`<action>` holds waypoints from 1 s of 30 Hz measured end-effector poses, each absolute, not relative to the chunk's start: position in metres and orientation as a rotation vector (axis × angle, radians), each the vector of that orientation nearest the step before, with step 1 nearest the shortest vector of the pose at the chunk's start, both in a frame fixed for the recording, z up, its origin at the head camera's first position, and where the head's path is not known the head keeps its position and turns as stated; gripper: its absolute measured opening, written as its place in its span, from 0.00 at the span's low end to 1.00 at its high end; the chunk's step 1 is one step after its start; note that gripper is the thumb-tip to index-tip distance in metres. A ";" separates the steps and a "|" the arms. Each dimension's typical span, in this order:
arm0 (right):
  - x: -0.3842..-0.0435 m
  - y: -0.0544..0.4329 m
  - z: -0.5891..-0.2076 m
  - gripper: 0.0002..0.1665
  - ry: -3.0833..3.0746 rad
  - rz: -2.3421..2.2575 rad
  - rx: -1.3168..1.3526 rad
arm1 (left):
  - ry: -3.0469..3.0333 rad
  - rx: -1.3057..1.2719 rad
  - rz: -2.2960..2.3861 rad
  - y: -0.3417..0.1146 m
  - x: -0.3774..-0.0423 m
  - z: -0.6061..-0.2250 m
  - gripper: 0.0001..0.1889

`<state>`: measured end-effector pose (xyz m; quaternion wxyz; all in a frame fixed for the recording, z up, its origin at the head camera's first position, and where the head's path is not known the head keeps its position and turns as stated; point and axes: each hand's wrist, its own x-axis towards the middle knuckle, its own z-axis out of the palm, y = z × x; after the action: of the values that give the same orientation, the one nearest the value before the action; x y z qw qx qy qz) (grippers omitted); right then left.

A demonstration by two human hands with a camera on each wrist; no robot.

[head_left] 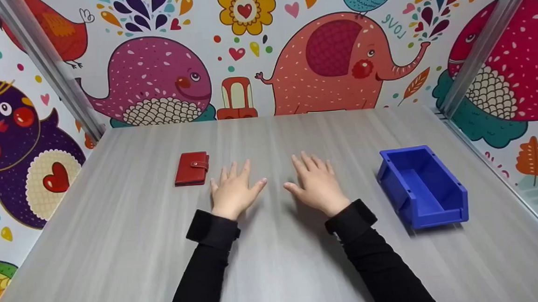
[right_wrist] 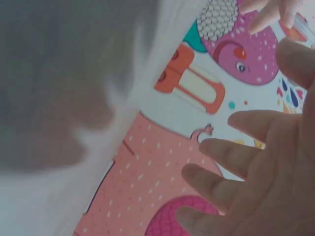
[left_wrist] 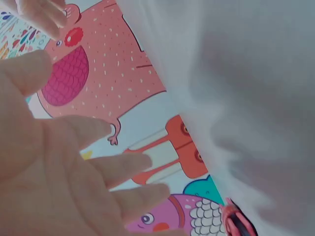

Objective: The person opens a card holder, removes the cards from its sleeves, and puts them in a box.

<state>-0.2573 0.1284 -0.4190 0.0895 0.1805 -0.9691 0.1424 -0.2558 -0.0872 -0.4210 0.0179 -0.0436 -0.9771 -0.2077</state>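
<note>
My left hand (head_left: 235, 190) is held palm down over the table, fingers spread and nothing in its grasp. Just beyond its fingertips on the left lies a red wallet (head_left: 191, 169) with a snap strap on its right side; a bit of this wallet (left_wrist: 237, 219) peeks in at the bottom of the left wrist view. My right hand (head_left: 318, 184) mirrors the left, its fingers spread and holding nothing. To the right of it stands a blue plastic bin (head_left: 421, 186), its lower front lip facing me and its inside floor bare.
The grey wood-grain table (head_left: 276, 272) runs back to a wall panel (head_left: 244, 54) printed with cartoon animals. Similar printed panels close off the left and right sides, with metal posts (head_left: 491, 39) at the corners.
</note>
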 end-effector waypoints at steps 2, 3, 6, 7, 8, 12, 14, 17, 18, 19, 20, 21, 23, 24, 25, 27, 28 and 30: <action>-0.257 0.123 -0.419 0.42 -2.863 0.435 0.568 | -3.018 -0.139 -0.680 -0.093 -0.258 -0.420 0.39; -0.256 0.119 -0.419 0.40 -2.850 0.447 0.588 | -3.009 -0.142 -0.696 -0.097 -0.259 -0.420 0.39; -0.256 0.109 -0.416 0.35 -2.824 0.522 0.640 | -2.970 -0.146 -0.719 -0.108 -0.262 -0.419 0.37; -0.256 0.105 -0.415 0.33 -2.817 0.554 0.652 | -2.957 -0.140 -0.726 -0.113 -0.263 -0.418 0.36; -0.257 0.101 -0.414 0.32 -2.817 0.586 0.660 | -2.942 -0.132 -0.731 -0.117 -0.265 -0.417 0.34; -0.259 0.086 -0.409 0.27 -2.827 0.670 0.666 | -2.906 -0.062 -0.765 -0.136 -0.270 -0.414 0.29; -0.261 0.078 -0.407 0.26 -2.828 0.689 0.674 | -2.890 -0.035 -0.769 -0.146 -0.273 -0.412 0.27; -0.265 0.066 -0.405 0.24 -2.822 0.704 0.690 | -2.851 0.009 -0.763 -0.162 -0.279 -0.409 0.23; -0.267 0.062 -0.405 0.23 -2.822 0.709 0.694 | -2.836 0.027 -0.757 -0.167 -0.281 -0.408 0.21; -0.269 0.058 -0.404 0.23 -2.826 0.717 0.695 | -2.821 0.049 -0.751 -0.172 -0.283 -0.408 0.19; -0.271 0.054 -0.404 0.23 -2.832 0.726 0.694 | -2.808 0.076 -0.747 -0.177 -0.285 -0.407 0.18; -0.272 0.050 -0.405 0.23 -2.839 0.739 0.693 | -2.800 0.106 -0.748 -0.181 -0.287 -0.407 0.17; -0.275 0.043 -0.406 0.23 -2.859 0.774 0.698 | -2.804 0.165 -0.745 -0.190 -0.289 -0.406 0.17; -0.277 0.039 -0.406 0.23 -2.867 0.794 0.703 | -2.814 0.198 -0.753 -0.194 -0.291 -0.406 0.18; -0.278 0.035 -0.407 0.22 -2.872 0.813 0.707 | -2.823 0.230 -0.763 -0.197 -0.291 -0.405 0.19; -0.282 0.027 -0.409 0.22 -2.887 0.846 0.710 | -2.849 0.283 -0.787 -0.204 -0.294 -0.406 0.19; -0.284 0.024 -0.410 0.22 -2.895 0.857 0.710 | -2.861 0.302 -0.801 -0.207 -0.295 -0.406 0.20; -0.288 0.016 -0.413 0.21 -2.906 0.869 0.700 | -2.878 0.340 -0.825 -0.212 -0.296 -0.408 0.19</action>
<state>-0.2877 0.0157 -0.4128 0.0146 0.2248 -0.9334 0.2792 -0.2962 -0.2115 -0.4079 0.0644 0.1128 -0.9532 -0.2731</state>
